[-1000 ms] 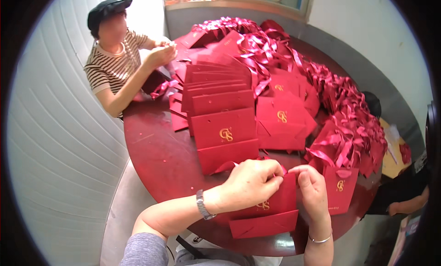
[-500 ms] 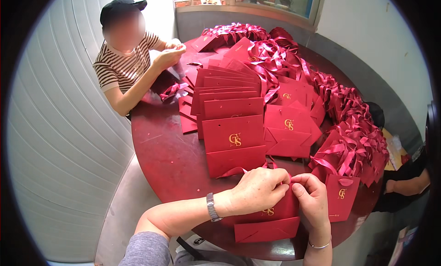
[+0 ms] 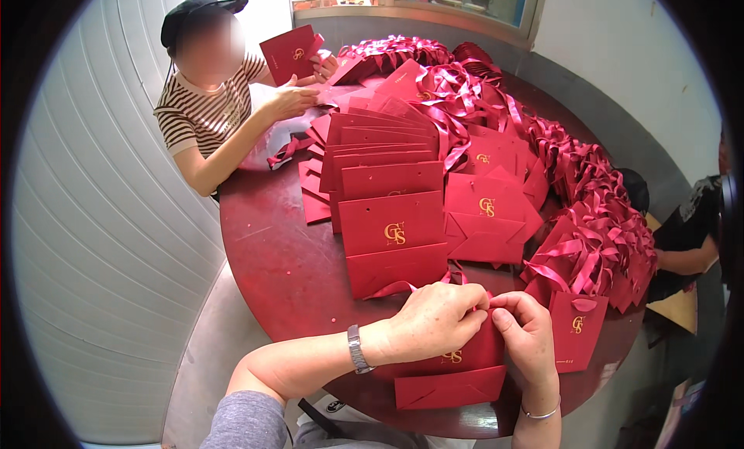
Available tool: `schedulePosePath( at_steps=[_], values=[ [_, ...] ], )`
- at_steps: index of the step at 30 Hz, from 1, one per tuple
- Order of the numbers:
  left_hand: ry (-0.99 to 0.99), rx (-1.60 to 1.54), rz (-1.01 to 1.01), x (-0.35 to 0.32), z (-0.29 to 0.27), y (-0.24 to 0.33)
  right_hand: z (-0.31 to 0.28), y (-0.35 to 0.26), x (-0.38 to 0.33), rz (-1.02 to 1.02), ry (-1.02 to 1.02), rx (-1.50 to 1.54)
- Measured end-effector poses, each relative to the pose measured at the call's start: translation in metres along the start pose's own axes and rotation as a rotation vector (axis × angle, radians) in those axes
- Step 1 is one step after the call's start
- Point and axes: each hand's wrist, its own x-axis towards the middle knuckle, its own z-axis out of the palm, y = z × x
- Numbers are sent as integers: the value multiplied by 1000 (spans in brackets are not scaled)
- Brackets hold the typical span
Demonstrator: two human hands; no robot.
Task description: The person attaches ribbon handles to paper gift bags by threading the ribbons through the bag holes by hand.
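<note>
A flat red paper bag (image 3: 482, 354) with a gold print lies in front of me, its folded bottom toward the table's near edge. At its top edge my left hand (image 3: 434, 317) and my right hand (image 3: 528, 333) meet, both closed in a pinch. Between their fingertips is a bit of red ribbon, mostly hidden by the fingers. A loose loop of red ribbon (image 3: 391, 289) shows just beyond my left hand. Farther out, an overlapping row of flat red bags (image 3: 394, 226) with punched holes runs away from me.
Finished-looking bags with ribbon handles (image 3: 597, 240) are heaped along the right and far side of the round dark red table (image 3: 271, 255). A person in a striped shirt (image 3: 208, 116) at the far left holds up a red bag (image 3: 291, 54). Another person's arm (image 3: 690, 261) shows at right.
The person across the table now holds up a red bag with a ribbon. At the right, the other person's arm has moved farther away. My hands stay almost still.
</note>
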Motion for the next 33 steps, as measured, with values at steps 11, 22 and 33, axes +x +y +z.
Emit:
schedulePosePath(
  at_steps=[11, 22, 33],
  values=[
    [-26, -12, -17, -2, -2, 1, 3, 7, 0, -34, 19, -31],
    [-10, -4, -6, -2, 0, -2, 2, 3, 1, -33, 8, -50],
    [-36, 3, 3, -3, -1, -2, 4, 6, 1, -28, 5, -49]
  ],
)
